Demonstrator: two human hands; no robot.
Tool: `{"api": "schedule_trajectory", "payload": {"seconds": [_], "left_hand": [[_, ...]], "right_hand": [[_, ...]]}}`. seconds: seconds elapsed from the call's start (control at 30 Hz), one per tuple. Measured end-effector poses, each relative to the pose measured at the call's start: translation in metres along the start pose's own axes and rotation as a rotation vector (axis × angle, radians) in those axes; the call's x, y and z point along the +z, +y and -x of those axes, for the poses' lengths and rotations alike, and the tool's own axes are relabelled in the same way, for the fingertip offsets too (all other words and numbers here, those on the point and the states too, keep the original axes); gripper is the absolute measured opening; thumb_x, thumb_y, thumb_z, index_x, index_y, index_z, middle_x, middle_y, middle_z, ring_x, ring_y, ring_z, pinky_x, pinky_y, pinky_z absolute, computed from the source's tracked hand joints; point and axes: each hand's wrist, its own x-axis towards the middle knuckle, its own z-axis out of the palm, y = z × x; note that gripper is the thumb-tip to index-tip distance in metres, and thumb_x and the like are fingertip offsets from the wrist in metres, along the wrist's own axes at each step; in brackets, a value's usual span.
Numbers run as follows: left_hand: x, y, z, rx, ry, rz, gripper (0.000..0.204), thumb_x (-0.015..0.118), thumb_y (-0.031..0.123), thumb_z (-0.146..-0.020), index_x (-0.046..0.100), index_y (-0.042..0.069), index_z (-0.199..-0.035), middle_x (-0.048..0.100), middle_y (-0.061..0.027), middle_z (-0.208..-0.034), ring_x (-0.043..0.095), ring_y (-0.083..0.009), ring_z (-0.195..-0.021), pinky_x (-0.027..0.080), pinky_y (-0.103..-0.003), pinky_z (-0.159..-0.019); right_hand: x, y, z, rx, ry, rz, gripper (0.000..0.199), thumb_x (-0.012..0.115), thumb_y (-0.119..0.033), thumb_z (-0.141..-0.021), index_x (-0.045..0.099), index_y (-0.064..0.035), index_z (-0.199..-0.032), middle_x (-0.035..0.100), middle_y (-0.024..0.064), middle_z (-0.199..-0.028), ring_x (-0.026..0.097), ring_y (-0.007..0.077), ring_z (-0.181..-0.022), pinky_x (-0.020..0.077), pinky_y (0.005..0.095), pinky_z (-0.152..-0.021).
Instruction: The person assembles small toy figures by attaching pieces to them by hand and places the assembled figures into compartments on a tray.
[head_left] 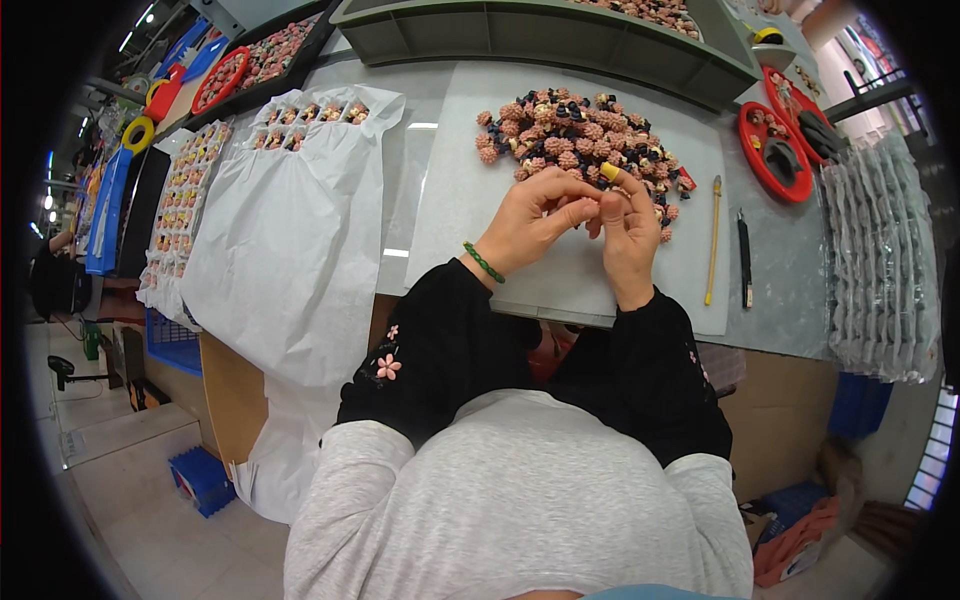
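Note:
My left hand (532, 222) and my right hand (629, 245) meet over the front of a white work mat (450, 190). Both are closed, thumbs and fingertips pinched together at one spot. Whatever lies between them is too small and too covered to make out. A yellow cover (609, 171) wraps the tip of my right index finger. Just beyond my fingers spreads a heap of small knobbly pink pieces (570, 125) mixed with dark and cream ones, partly hidden by my hands.
Right of the heap lie a thin yellow stick (714, 240) and a black pen-like tool (744, 262). Farther right are red dishes (798, 182) and stacked clear plastic trays (880, 270). A grey-green crate (540, 38) stands behind. White paper (290, 240) and rows of figurines (182, 205) lie left.

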Motion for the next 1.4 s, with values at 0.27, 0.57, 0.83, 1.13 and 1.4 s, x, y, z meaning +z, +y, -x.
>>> {"api": "schedule_trajectory", "payload": {"seconds": [0.27, 0.57, 0.83, 1.13, 1.4], "left_hand": [[-0.008, -0.021, 0.004, -0.120, 0.178, 0.459, 0.023, 0.053, 0.006, -0.085, 0.055, -0.001, -0.107, 0.059, -0.0078, -0.099, 0.054, -0.0120, -0.083, 0.045, -0.025, -0.074], [-0.009, -0.016, 0.005, -0.126, 0.148, 0.621, 0.026, 0.050, 0.002, -0.085, 0.053, -0.004, -0.110, 0.056, -0.0156, -0.109, 0.055, -0.0207, -0.099, 0.045, -0.031, -0.084], [-0.010, -0.012, 0.005, -0.059, 0.330, 0.528, 0.026, 0.046, 0.008, -0.088, 0.051, -0.004, -0.111, 0.057, -0.0149, -0.105, 0.056, -0.0203, -0.096, 0.047, -0.030, -0.081], [-0.013, -0.011, 0.002, -0.066, 0.512, 0.790, 0.026, 0.042, 0.009, -0.089, 0.047, 0.000, -0.113, 0.054, -0.0075, -0.094, 0.054, -0.0113, -0.073, 0.044, -0.022, -0.064], [-0.009, -0.016, 0.006, -0.072, 0.413, 0.500, 0.018, 0.055, 0.007, -0.084, 0.057, 0.000, -0.100, 0.054, 0.0013, -0.072, 0.045, -0.0039, -0.062, 0.036, -0.017, -0.055]], "right_hand": [[0.006, 0.005, 0.000, -0.098, -0.027, 0.039, 0.035, 0.059, -0.001, -0.080, 0.047, 0.0017, -0.113, 0.056, 0.0069, -0.097, 0.056, 0.0131, -0.086, 0.0468, 0.0232, -0.073], [0.004, 0.009, 0.000, -0.295, 0.019, 0.144, 0.039, 0.061, 0.006, -0.076, 0.048, 0.0021, -0.112, 0.054, 0.0076, -0.101, 0.055, 0.0141, -0.091, 0.0458, 0.0252, -0.079], [0.005, -0.002, -0.003, -0.378, 0.064, 0.221, 0.034, 0.062, 0.005, -0.075, 0.051, 0.0011, -0.107, 0.055, 0.0071, -0.096, 0.056, 0.0137, -0.084, 0.0461, 0.0243, -0.075], [0.014, -0.003, -0.012, -0.500, -0.027, 1.140, 0.032, 0.061, -0.003, -0.071, 0.054, -0.0012, -0.103, 0.057, 0.0107, -0.096, 0.049, 0.0284, -0.092, 0.0397, 0.0364, -0.078], [0.011, 0.003, -0.012, -0.529, 0.000, 1.119, 0.022, 0.058, -0.001, -0.072, 0.059, -0.0015, -0.094, 0.058, 0.0102, -0.091, 0.050, 0.0289, -0.095, 0.0404, 0.0364, -0.080]]}}
